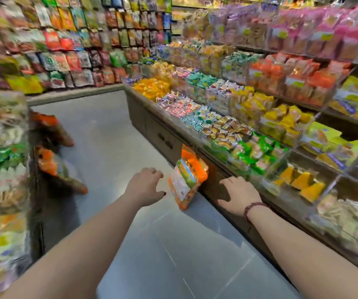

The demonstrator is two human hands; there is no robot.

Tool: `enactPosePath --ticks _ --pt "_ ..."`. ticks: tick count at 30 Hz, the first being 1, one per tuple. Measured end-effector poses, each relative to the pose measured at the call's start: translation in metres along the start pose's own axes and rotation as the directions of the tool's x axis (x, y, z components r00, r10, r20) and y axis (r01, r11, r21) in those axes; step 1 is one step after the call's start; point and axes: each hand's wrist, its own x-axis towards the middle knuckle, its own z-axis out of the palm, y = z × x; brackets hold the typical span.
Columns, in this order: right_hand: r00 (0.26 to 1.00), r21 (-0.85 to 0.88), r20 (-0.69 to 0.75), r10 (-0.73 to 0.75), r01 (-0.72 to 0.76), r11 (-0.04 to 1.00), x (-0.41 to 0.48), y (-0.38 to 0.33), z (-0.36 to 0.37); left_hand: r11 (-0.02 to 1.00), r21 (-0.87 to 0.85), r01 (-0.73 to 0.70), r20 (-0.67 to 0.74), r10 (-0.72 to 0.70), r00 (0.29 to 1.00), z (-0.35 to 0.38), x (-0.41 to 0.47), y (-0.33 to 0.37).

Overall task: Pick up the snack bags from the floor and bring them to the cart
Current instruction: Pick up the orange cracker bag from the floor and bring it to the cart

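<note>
Head view: left hand (145, 186), fingers spread and empty, hovers just beside an orange snack bag (187, 178) standing on the floor (173, 255), long axis upright, top leaning right against the cabinet (167, 143); right hand (240, 195) beyond it, fingers also spread, holding nothing.

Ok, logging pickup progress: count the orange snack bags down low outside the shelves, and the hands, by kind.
Orange snack bag leaning on the right shelf base: 1
Orange snack bags low by the left rack, blurred: 2
Empty hands, left hand and right hand: 2
Total: 5
</note>
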Motion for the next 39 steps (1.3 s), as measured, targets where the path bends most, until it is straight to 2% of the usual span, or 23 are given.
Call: enactPosePath --ticks 7,19,25,32,36,39 --pt "0.995 0.019 0.039 -0.086 0.086 0.996 0.135 -0.013 0.02 0.995 0.029 0.098 0.027 -0.099 0.995 0.011 0.091 -0.058" --pt "0.985 0.12 0.17 -0.038 0.018 0.993 0.305 -0.021 0.04 0.988 -0.007 0.153 0.097 -0.152 0.984 0.02 0.24 -0.137" --pt "0.982 0.115 0.181 0.049 -0.071 0.991 0.381 -0.045 0.055 0.998 -0.059 0.034 0.144 -0.025 0.989 0.039 0.33 -0.199" --pt "0.936 0.148 0.256 0.242 -0.285 0.947 0.453 -0.074 0.073 0.988 -0.061 -0.145 0.221 0.155 0.963 0.046 0.443 -0.272" --pt "0.894 0.173 0.307 0.327 -0.39 0.904 0.476 -0.071 0.088 0.98 -0.1 -0.171 0.269 0.192 0.944 0.056 0.504 -0.282" --pt "0.853 0.19 0.347 0.389 -0.471 0.862 0.492 -0.059 0.1 0.964 -0.09 -0.248 0.308 0.264 0.914 0.069 0.547 -0.272"
